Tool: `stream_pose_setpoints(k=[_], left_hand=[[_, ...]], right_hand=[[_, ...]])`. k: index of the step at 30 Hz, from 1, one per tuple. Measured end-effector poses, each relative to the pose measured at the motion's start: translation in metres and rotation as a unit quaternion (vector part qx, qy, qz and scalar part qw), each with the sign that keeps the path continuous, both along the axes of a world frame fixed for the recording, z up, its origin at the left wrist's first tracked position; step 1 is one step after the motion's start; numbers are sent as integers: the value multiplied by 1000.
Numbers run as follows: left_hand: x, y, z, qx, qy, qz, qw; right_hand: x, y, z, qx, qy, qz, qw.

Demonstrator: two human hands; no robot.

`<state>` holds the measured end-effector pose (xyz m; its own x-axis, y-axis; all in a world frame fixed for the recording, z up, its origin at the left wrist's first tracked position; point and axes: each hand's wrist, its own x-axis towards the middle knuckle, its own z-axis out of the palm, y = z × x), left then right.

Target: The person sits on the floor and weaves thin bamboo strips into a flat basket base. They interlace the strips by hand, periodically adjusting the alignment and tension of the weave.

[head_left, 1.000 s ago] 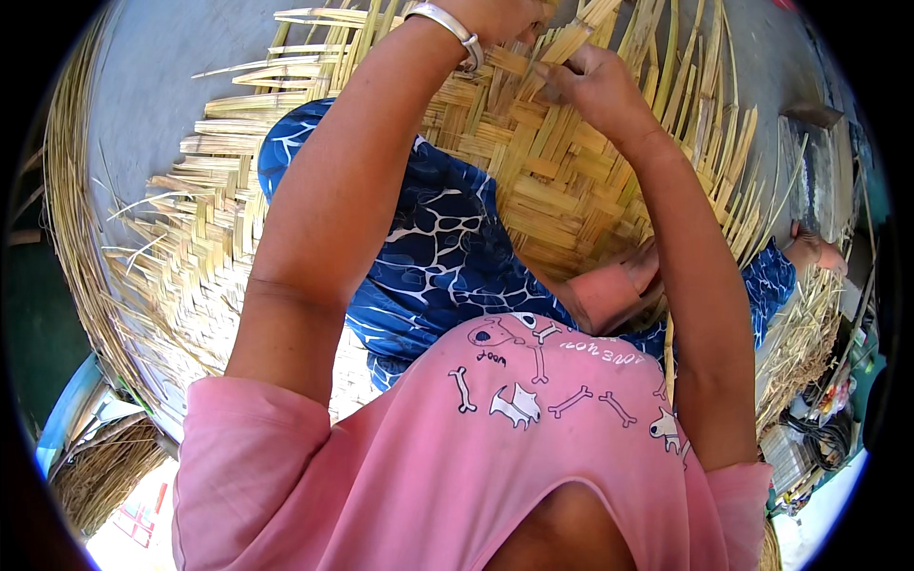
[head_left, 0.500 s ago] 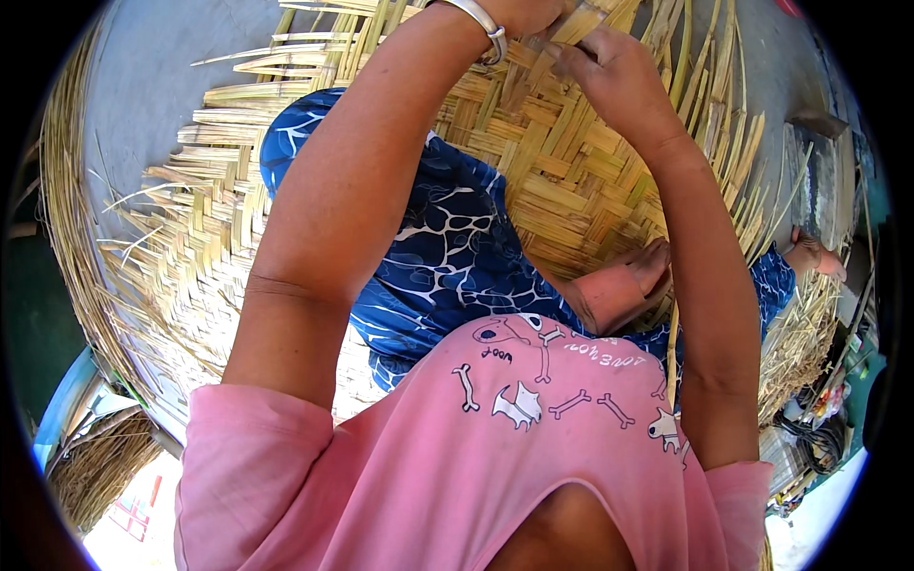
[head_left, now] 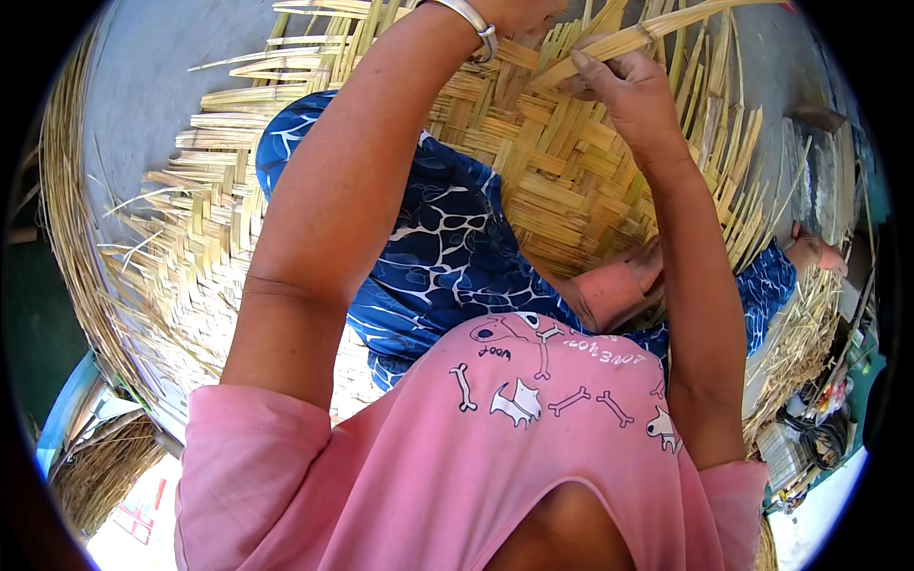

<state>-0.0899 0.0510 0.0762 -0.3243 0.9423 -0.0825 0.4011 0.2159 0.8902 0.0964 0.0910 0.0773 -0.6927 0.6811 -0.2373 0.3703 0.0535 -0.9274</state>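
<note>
A woven mat of split bamboo strips (head_left: pixel 571 157) lies beneath and around my legs, its loose strip ends fanning out at the left and far right. My right hand (head_left: pixel 640 95) is closed on a wide, flat bamboo strip (head_left: pixel 700 16), thumb pressed on top. That strip slants up to the right, its lower end over the weave. At the top edge, my left hand (head_left: pixel 524 13) hovers over or rests on the mat's far part, a metal bangle at its wrist. Its fingers look curled, partly cut off by the frame, and what they hold cannot be seen.
My bare foot (head_left: pixel 649 265) and blue patterned trouser leg (head_left: pixel 443 238) rest on the mat. Long thin strips (head_left: pixel 65 181) curve along the left side. Bundled straw-like material (head_left: pixel 109 466) lies lower left. Dark cables (head_left: pixel 824 443) and clutter sit at the right edge.
The strip in my right hand has swung over to point up and right, and that hand has turned and moved slightly down. My left hand has stayed near the top edge.
</note>
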Motion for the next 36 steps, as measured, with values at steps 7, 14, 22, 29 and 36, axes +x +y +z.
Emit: stream_pose_setpoints(k=[7, 14, 22, 29, 36], left_hand=[[1, 1, 2, -17, -34, -4, 999], [3, 1, 1, -25, -56, -4, 998], [0, -3, 8, -37, -15, -2, 999], [1, 1, -5, 24, 45, -13, 999], [-1, 5, -10, 8, -19, -16, 1000]], right_hand=[[5, -3, -30, -79, 34, -54, 995], [6, -5, -49, 30, -50, -9, 998], [-12, -11, -31, 220, -101, 79, 967], [-12, -5, -35, 276, -129, 107, 946], [-11, -5, -31, 369, -126, 107, 915]])
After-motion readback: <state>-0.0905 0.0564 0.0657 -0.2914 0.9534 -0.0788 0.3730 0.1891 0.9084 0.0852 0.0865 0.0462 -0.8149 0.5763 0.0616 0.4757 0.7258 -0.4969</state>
